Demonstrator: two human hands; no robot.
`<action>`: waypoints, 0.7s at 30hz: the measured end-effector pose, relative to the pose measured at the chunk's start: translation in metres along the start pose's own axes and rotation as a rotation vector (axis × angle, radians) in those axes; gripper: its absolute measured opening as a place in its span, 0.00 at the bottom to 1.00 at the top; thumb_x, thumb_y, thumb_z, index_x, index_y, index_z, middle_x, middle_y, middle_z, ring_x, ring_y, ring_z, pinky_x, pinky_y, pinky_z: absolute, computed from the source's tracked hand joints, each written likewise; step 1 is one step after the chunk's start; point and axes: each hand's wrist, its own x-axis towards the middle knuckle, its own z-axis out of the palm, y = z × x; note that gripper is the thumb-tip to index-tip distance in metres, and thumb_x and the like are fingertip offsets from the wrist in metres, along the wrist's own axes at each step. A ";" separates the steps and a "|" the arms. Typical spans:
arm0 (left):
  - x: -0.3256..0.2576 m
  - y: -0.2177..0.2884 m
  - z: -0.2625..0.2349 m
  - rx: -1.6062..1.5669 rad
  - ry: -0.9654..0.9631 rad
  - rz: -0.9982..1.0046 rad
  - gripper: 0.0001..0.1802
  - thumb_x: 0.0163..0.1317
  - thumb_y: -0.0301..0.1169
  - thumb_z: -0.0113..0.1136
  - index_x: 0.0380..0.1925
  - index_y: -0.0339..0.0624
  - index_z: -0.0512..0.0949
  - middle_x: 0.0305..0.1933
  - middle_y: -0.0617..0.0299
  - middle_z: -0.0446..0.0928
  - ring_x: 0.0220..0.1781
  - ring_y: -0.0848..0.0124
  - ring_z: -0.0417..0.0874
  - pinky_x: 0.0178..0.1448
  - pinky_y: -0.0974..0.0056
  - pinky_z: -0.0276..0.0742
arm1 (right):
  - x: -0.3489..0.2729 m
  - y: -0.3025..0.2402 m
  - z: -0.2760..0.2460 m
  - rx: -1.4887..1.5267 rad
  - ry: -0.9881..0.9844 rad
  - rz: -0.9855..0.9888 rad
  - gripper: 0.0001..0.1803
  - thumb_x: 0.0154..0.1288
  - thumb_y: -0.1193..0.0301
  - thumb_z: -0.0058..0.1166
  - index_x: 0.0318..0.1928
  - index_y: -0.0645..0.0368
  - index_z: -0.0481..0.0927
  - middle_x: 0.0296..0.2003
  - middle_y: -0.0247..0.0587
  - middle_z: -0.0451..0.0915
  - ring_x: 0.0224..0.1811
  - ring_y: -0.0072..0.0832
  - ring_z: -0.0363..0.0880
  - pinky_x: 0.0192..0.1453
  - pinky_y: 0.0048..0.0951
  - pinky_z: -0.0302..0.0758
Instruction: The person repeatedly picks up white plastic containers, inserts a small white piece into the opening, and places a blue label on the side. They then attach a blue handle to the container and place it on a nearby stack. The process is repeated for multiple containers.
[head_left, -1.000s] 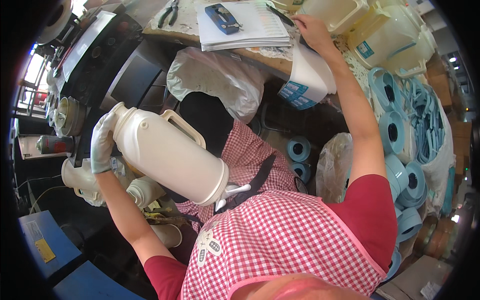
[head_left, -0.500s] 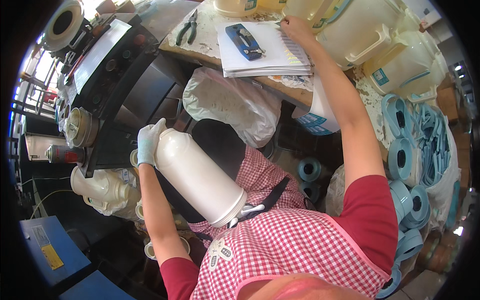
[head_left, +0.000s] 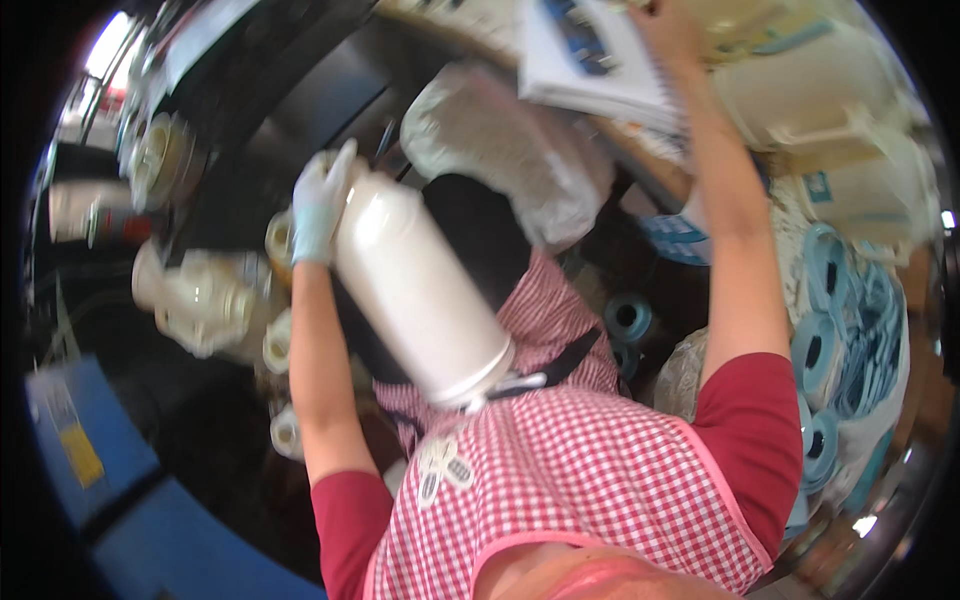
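A glossy white cylindrical container (head_left: 420, 285) lies slanted across my lap, its rimmed, wider end against my checked apron. My left hand (head_left: 322, 200), in a pale glove, is closed on its far, narrower end. My bare right hand (head_left: 668, 38) reaches to the top of the view, at the right edge of a stack of white sheets (head_left: 560, 75) on the worktable. Its fingers are blurred and partly cut off, so what they hold cannot be made out. On the stack lies a blue tool (head_left: 582, 40), also blurred.
Large translucent plastic jugs (head_left: 800, 90) stand at the far right. Below them are rolls of light-blue strip (head_left: 812, 350) and a bag of loose blue strips (head_left: 870, 340). A whitish plastic bag (head_left: 500, 150) hangs under the table edge. Blue boxes (head_left: 180, 545) stand at the lower left.
The view has shifted, and the table with its sheets now sits higher and further right in the picture. My left hand still grips the container; my right hand remains by the sheets.
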 end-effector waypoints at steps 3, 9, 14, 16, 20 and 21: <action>-0.038 0.017 -0.002 0.054 0.421 0.378 0.14 0.68 0.35 0.71 0.40 0.32 0.83 0.53 0.50 0.85 0.51 0.58 0.85 0.62 0.60 0.78 | -0.046 -0.071 -0.052 0.217 -0.121 0.008 0.22 0.65 0.54 0.71 0.45 0.60 0.84 0.38 0.46 0.86 0.42 0.34 0.85 0.49 0.36 0.78; -0.154 0.041 -0.009 -0.403 0.212 0.207 0.14 0.77 0.30 0.57 0.36 0.34 0.87 0.73 0.46 0.74 0.75 0.59 0.74 0.77 0.58 0.67 | -0.230 -0.178 -0.045 1.000 -0.802 0.150 0.16 0.63 0.62 0.77 0.35 0.59 0.83 0.26 0.23 0.78 0.28 0.11 0.71 0.34 0.18 0.70; -0.168 0.044 -0.001 -0.230 0.177 0.234 0.10 0.68 0.30 0.66 0.32 0.32 0.86 0.74 0.42 0.73 0.75 0.53 0.75 0.76 0.55 0.69 | -0.275 -0.197 -0.011 1.099 -0.892 0.224 0.22 0.61 0.56 0.78 0.35 0.60 0.82 0.29 0.27 0.80 0.32 0.14 0.75 0.39 0.21 0.75; -0.165 0.041 0.000 -0.114 0.201 0.257 0.11 0.60 0.30 0.73 0.30 0.31 0.84 0.72 0.40 0.74 0.72 0.50 0.78 0.74 0.54 0.72 | -0.277 -0.197 -0.011 1.034 -0.885 0.191 0.23 0.60 0.55 0.78 0.35 0.61 0.81 0.30 0.29 0.81 0.33 0.16 0.76 0.40 0.23 0.76; -0.164 0.046 0.000 -0.015 0.216 0.265 0.11 0.59 0.30 0.72 0.26 0.32 0.81 0.70 0.42 0.76 0.68 0.50 0.80 0.72 0.54 0.74 | -0.281 -0.198 -0.009 0.913 -0.853 0.111 0.21 0.62 0.58 0.77 0.35 0.60 0.80 0.31 0.27 0.80 0.34 0.15 0.77 0.43 0.21 0.76; -0.163 0.048 0.002 0.007 0.221 0.264 0.12 0.57 0.29 0.72 0.25 0.32 0.79 0.69 0.42 0.77 0.66 0.50 0.80 0.71 0.54 0.74 | -0.282 -0.198 -0.009 0.872 -0.836 0.093 0.22 0.61 0.56 0.77 0.35 0.60 0.80 0.31 0.29 0.80 0.34 0.18 0.78 0.43 0.23 0.77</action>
